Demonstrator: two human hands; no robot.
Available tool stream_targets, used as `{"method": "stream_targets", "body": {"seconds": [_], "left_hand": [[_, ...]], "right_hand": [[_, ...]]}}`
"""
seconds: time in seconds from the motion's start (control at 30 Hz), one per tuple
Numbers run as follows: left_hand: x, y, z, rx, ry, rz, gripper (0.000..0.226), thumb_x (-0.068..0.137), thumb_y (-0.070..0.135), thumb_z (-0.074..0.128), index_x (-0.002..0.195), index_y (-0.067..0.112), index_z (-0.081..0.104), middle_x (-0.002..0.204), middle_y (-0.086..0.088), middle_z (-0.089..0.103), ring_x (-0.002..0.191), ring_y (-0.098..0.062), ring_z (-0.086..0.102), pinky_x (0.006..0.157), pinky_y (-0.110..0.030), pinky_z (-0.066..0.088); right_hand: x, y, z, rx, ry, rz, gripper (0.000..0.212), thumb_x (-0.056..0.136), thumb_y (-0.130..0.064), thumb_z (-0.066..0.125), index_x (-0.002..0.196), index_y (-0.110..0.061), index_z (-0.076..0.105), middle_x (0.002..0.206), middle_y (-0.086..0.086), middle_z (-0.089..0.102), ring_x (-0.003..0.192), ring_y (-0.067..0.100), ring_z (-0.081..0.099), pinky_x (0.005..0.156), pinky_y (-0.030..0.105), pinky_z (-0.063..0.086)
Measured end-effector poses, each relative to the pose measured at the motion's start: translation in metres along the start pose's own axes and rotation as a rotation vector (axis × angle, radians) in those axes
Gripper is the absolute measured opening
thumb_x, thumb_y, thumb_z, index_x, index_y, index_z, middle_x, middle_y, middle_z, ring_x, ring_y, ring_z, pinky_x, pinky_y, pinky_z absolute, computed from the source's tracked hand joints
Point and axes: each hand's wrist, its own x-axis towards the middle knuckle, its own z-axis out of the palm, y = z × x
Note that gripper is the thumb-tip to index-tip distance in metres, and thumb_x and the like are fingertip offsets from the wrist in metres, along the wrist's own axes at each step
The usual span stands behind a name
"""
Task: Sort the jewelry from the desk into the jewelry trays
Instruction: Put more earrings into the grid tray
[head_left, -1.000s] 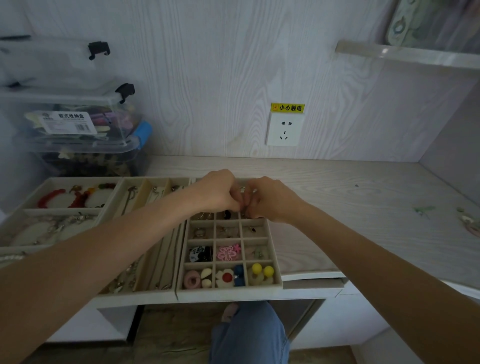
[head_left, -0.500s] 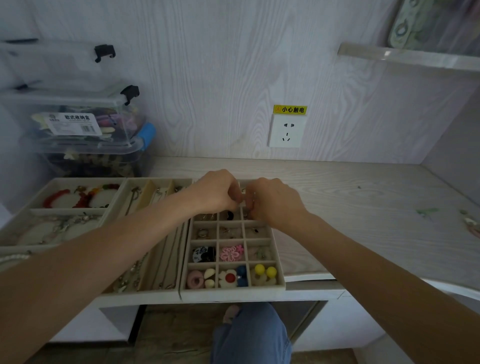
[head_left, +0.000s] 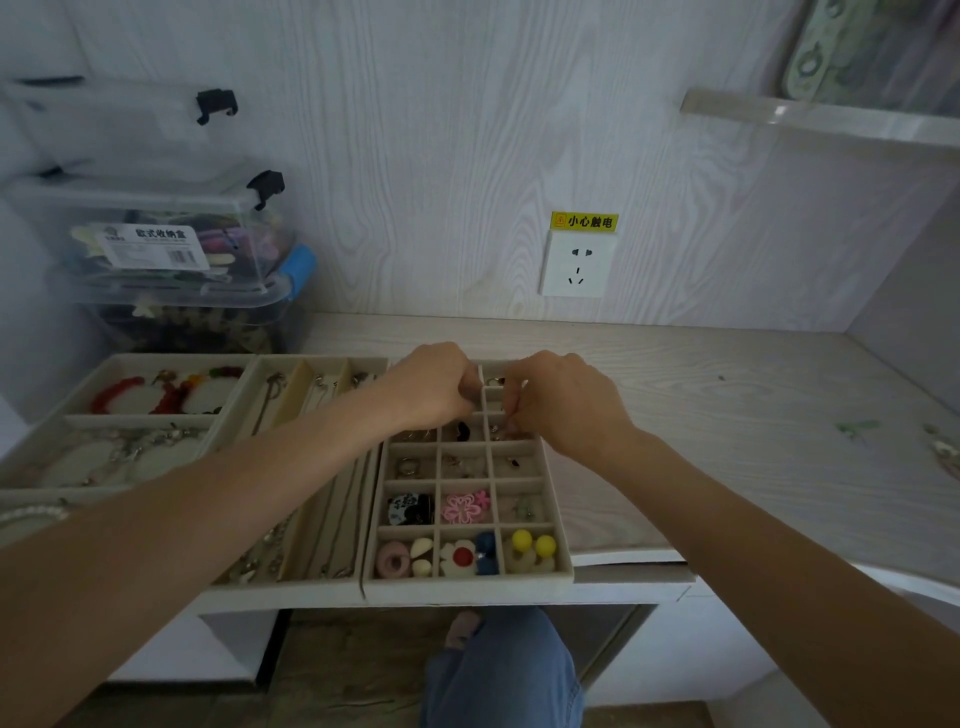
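Observation:
A beige grid tray (head_left: 564, 525) lies at the desk's front edge. Its cells hold rings, a pink flower, a red-and-white flower and yellow beads. My left hand (head_left: 431, 387) and my right hand (head_left: 569, 402) hover over its far cells, fingers curled, a narrow gap between them. The right hand's fingertips dip into a far cell and pinch a tiny metal piece (head_left: 503, 429). Whether my left hand holds anything is hidden. A small ring (head_left: 493, 381) lies in the far cell between the hands.
A long-slot tray (head_left: 298, 395) with chains and a bracelet tray (head_left: 156, 359) sit to the left. Stacked clear storage boxes (head_left: 171, 270) stand behind them. Small green pieces (head_left: 857, 428) and another item (head_left: 943, 449) lie on the desk at right. A wall socket (head_left: 577, 262) sits above.
My hands were pressed together over the far cells and have drawn slightly apart. The right hand's fingertips have dropped toward a cell.

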Motion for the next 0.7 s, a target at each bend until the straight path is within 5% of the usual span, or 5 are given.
{"method": "stream_targets", "body": {"seconds": [0.17, 0.4, 0.7], "left_hand": [[0.0001, 0.0004, -0.0005, -0.019, -0.009, -0.011, 0.023, 0.086, 0.009, 0.06, 0.105, 0.004, 0.07, 0.109, -0.012, 0.068, 0.099, -0.023, 0.063, 0.085, -0.031, 0.049], [0.0017, 0.0008, 0.001, -0.011, -0.029, -0.022, 0.012, 0.083, 0.009, 0.059, 0.093, 0.012, 0.067, 0.095, -0.011, 0.064, 0.087, -0.023, 0.061, 0.071, -0.027, 0.042], [-0.001, 0.0039, -0.0014, -0.008, -0.012, -0.016, 0.017, 0.085, 0.008, 0.058, 0.097, 0.003, 0.07, 0.107, -0.016, 0.067, 0.096, -0.026, 0.063, 0.073, -0.027, 0.045]], "right_hand": [[-0.0006, -0.0003, -0.0039, -0.023, -0.02, -0.054, 0.019, 0.08, -0.013, 0.066, 0.075, -0.029, 0.057, 0.091, -0.003, 0.068, 0.087, 0.017, 0.062, 0.062, 0.026, 0.041], [-0.0004, -0.0023, 0.0018, -0.119, -0.013, -0.147, 0.014, 0.084, -0.012, 0.06, 0.086, -0.026, 0.061, 0.093, -0.002, 0.067, 0.087, 0.019, 0.061, 0.066, 0.027, 0.042], [-0.0052, -0.0015, -0.0024, -0.095, -0.011, -0.166, 0.012, 0.086, -0.013, 0.059, 0.091, -0.023, 0.065, 0.094, -0.003, 0.069, 0.089, 0.017, 0.062, 0.069, 0.025, 0.043]]}}
